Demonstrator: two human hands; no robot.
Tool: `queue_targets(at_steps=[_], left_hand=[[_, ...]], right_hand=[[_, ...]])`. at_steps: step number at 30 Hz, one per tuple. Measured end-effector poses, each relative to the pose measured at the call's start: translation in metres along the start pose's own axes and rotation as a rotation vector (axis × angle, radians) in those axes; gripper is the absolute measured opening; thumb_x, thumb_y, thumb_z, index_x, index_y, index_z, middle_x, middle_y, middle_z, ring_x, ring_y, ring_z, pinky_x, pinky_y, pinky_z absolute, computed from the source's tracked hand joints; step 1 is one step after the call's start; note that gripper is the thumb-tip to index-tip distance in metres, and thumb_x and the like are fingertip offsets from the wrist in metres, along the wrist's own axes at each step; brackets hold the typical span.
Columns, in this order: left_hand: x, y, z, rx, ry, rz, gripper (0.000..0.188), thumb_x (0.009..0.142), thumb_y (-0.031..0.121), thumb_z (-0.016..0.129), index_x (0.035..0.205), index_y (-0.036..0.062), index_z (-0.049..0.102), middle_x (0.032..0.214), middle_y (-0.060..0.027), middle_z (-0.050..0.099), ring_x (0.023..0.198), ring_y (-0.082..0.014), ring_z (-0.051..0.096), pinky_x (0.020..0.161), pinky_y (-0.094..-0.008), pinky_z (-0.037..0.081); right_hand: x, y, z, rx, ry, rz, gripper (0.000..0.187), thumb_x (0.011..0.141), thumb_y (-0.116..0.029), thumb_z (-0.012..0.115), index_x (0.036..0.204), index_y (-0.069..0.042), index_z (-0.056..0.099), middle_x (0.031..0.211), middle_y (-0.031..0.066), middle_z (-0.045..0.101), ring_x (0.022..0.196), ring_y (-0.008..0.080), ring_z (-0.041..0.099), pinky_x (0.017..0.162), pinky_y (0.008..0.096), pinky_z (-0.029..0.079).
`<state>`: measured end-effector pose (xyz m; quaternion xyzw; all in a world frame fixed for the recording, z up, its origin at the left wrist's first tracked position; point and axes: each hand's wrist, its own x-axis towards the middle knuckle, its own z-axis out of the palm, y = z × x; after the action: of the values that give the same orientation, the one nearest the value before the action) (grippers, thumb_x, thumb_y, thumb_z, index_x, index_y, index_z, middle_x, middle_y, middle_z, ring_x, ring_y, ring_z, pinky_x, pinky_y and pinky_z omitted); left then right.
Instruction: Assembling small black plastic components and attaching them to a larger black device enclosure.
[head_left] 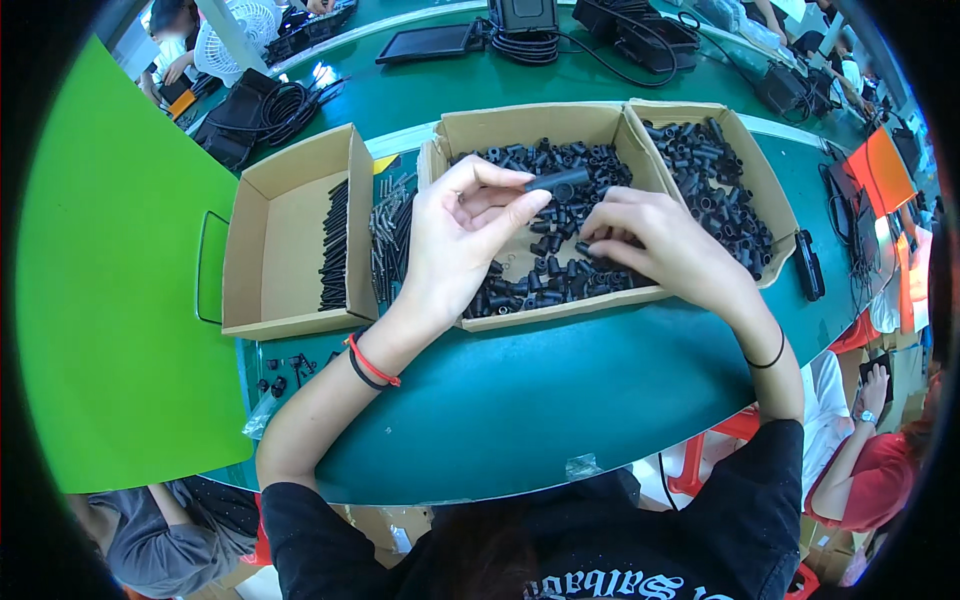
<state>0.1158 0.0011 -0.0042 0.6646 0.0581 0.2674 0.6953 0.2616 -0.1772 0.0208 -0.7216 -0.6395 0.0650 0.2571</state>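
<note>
My left hand (452, 240) is closed, with thumb and fingertips pinching a short black plastic tube (556, 180) above the middle cardboard box (530, 122). Many small black tubular parts (547, 296) lie loose in that box. Low over the same box, my right hand (662, 240) has its fingers drawn together on a small black tubular part (584, 249). Its grip is partly hidden by the fingers. Adjoining on the right is a second cardboard box (768, 190) holding similar black parts.
A cardboard box (280, 240) on the left has thin black rods (335, 245) along one side. Metal and black rods (390, 225) lie beside it. A tall green panel (120, 280) stands at far left. Cables and black devices (525, 40) fill the back; co-workers sit on both sides.
</note>
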Motion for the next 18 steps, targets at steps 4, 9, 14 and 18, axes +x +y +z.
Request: queue_targets(at_steps=[4, 9, 14, 18], left_hand=[[-0.002, 0.000, -0.001, 0.017, -0.019, 0.009, 0.017, 0.089, 0.003, 0.068, 0.104, -0.0007, 0.061, 0.102, -0.0081, 0.063, 0.098, -0.0146, 0.064, 0.088, -0.0278, 0.052], [-0.001, -0.001, -0.002, 0.004, -0.020, -0.001, 0.017, 0.090, 0.004, 0.067, 0.105, -0.0005, 0.060, 0.102, -0.0083, 0.064, 0.098, -0.0142, 0.064, 0.088, -0.0276, 0.052], [-0.002, -0.001, -0.003, -0.003, -0.041, -0.022, 0.017, 0.090, 0.005, 0.067, 0.104, -0.0005, 0.060, 0.101, -0.0087, 0.064, 0.097, -0.0144, 0.064, 0.087, -0.0278, 0.052], [-0.003, 0.001, -0.003, 0.036, -0.066, -0.027, 0.018, 0.090, 0.006, 0.068, 0.105, -0.0006, 0.060, 0.101, -0.0095, 0.065, 0.096, -0.0154, 0.065, 0.087, -0.0285, 0.052]], right_hand=[[0.008, 0.009, 0.014, -0.140, -0.127, 0.046, 0.016, 0.079, -0.003, 0.070, 0.091, 0.002, 0.061, 0.086, 0.0134, 0.060, 0.078, 0.0270, 0.063, 0.071, 0.0370, 0.051], [0.014, 0.002, 0.012, 0.022, -0.099, 0.089, 0.017, 0.080, -0.004, 0.068, 0.092, 0.003, 0.058, 0.083, 0.0124, 0.059, 0.073, 0.0254, 0.064, 0.067, 0.0349, 0.052], [0.003, -0.004, -0.004, 0.519, 0.326, 0.222, 0.021, 0.090, -0.005, 0.061, 0.109, 0.003, 0.061, 0.092, 0.0099, 0.064, 0.084, 0.0115, 0.064, 0.076, 0.0253, 0.054], [0.000, -0.007, -0.004, 0.363, 0.359, 0.068, 0.022, 0.090, -0.004, 0.061, 0.111, 0.001, 0.065, 0.093, 0.0082, 0.061, 0.082, 0.0121, 0.063, 0.075, 0.0254, 0.054]])
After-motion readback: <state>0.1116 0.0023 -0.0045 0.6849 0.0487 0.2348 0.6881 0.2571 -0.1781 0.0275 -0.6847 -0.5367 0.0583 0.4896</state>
